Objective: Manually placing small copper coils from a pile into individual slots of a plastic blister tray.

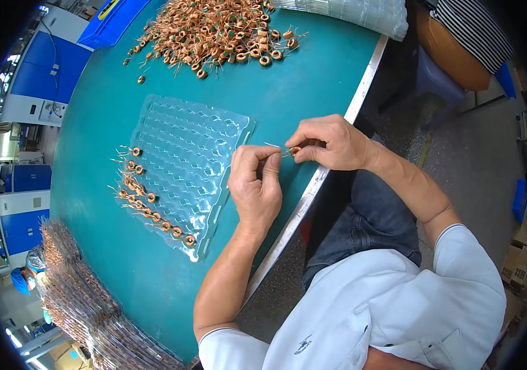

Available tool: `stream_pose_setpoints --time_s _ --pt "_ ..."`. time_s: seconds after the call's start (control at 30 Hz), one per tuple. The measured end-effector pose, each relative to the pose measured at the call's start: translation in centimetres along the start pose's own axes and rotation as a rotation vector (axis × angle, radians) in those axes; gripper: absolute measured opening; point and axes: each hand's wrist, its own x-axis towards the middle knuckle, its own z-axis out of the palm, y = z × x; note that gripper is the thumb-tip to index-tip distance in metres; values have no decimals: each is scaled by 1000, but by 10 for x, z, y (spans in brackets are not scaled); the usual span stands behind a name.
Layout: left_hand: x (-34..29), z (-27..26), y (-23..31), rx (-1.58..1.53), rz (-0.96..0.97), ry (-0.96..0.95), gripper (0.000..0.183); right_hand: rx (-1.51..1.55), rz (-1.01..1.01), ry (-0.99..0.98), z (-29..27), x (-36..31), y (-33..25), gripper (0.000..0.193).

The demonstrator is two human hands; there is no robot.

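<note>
Between my two hands, above the table's near edge, is a small copper-wound ring coil (295, 150) with thin wire leads. My right hand (331, 143) pinches the coil itself between thumb and fingers. On its leads, the fingertips of my left hand (256, 182) are closed. Just beyond my left hand lies a clear plastic tray (183, 145) with rows of small pockets. Several copper coils (151, 197) sit along the tray's left side, their leads sticking out over its edge.
A large heap of loose coils (214, 34) lies at the far side of the green table (100, 203). Clear trays (350, 15) are stacked at the far right. Filled trays (91, 302) pile up at the left. A blue bin (112, 24) stands far left. Another person (461, 43) sits at right.
</note>
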Motion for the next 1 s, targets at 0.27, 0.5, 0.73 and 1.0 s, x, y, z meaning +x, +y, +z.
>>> stream_pose_setpoints --time_s 0.27,0.5,0.73,1.0 --pt "1 -3 -2 -123 -195 -29 1 11 66 -21 0 4 -7 16" --pt "-4 -4 3 -307 -225 83 14 255 321 79 5 6 -11 12" --pt "-4 -5 3 -212 -170 -85 26 376 229 289 31 1 -19 21" --pt "-4 -14 2 -586 -289 -114 25 56 145 237 24 0 -41 15"
